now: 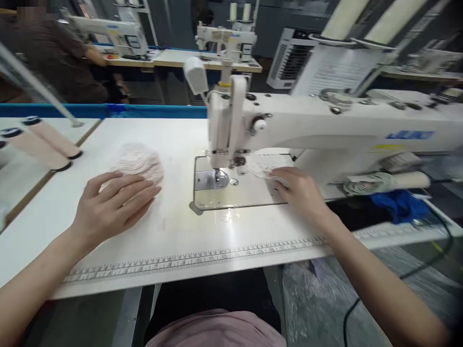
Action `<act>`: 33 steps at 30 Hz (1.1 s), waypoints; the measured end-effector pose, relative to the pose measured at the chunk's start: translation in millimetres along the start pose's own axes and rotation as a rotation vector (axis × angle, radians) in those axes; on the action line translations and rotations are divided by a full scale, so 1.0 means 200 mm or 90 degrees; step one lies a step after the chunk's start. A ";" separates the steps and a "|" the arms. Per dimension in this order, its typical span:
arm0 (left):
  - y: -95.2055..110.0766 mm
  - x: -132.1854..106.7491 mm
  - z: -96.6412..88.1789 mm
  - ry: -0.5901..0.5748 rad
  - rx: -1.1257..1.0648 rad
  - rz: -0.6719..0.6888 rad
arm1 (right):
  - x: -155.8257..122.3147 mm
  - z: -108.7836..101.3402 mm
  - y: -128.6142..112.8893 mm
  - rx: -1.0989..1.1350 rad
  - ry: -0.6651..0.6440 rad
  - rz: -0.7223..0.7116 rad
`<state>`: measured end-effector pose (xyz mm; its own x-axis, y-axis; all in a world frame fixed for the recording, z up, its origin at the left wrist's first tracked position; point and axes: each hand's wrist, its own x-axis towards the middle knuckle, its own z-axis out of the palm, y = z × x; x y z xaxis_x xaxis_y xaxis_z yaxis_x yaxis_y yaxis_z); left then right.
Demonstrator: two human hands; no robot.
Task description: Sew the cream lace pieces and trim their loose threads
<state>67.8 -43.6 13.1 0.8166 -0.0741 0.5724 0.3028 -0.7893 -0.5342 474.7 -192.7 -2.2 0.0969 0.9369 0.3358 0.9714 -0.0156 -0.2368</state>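
Observation:
My left hand (115, 202) rests with its fingers stretched out over the near edge of a stack of pale pink, round fabric pieces (139, 158). It lies against the stack without gripping it. To the right of the needle, my right hand (298, 190) pinches the near edge of a white round fabric piece (262, 165) between thumb and fingers. That piece lies under the arm of the white sewing machine (296, 120), partly hidden by the machine. Below the needle, the presser foot (217, 177) stands over the metal needle plate (204, 180), with no fabric visible under it.
A printed ruler (195, 260) runs along the table's front edge. Pink thread cones (54, 140) lie at the left. Blue cloth (401, 205) and a roll with cord (376, 185) sit at the right. Behind, a person (54, 58) is near another sewing machine (112, 36).

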 end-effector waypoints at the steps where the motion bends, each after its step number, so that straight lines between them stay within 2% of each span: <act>1: 0.03 0.03 0.01 0.008 -0.019 0.022 | 0.03 0.00 0.00 -0.011 -0.019 0.021; 3: 0.09 0.10 0.04 0.015 -0.071 0.049 | 0.08 0.02 -0.02 -0.049 -0.069 0.049; 6: 0.19 0.21 0.10 -0.016 -0.169 0.087 | 0.15 0.05 -0.05 -0.069 -0.087 0.054; 10: 0.32 0.31 0.16 -0.059 -0.245 0.068 | 0.19 0.07 -0.11 -0.071 -0.098 0.027; 14: 0.39 0.39 0.19 -0.129 -0.314 -0.139 | 0.12 0.07 -0.28 0.015 -0.172 -0.039; 17: 0.40 0.44 0.20 -0.302 -0.324 -0.342 | 0.00 0.10 -0.48 0.218 -0.229 -0.071; 18: 0.40 0.45 0.20 -0.336 -0.329 -0.391 | -0.04 0.11 -0.54 0.273 -0.231 -0.090; 20: 0.39 0.46 0.20 -0.387 -0.359 -0.442 | -0.11 0.13 -0.65 0.367 -0.242 -0.111; 22: 0.38 0.46 0.20 -0.406 -0.405 -0.473 | -0.14 0.14 -0.70 0.450 -0.251 -0.137; 25: 0.38 0.46 0.21 -0.388 -0.525 -0.505 | -0.11 0.13 -0.66 0.499 -0.190 -0.133; 27: 0.40 0.45 0.22 -0.341 -0.601 -0.490 | -0.06 0.12 -0.58 0.465 -0.118 -0.083; 28: 0.40 0.45 0.22 -0.308 -0.624 -0.476 | -0.02 0.11 -0.53 0.449 -0.122 -0.041; 31: 0.42 0.46 0.25 -0.248 -0.674 -0.433 | 0.08 0.12 -0.42 0.455 -0.306 0.067; 33: 0.40 0.47 0.25 -0.234 -0.736 -0.460 | 0.12 0.13 -0.38 0.474 -0.372 0.105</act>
<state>193.9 -83.7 -7.5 0.7909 0.5756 0.2078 0.2825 -0.6447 0.7103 397.1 -159.3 1.3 -0.0992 0.9718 -0.2138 0.5493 -0.1257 -0.8261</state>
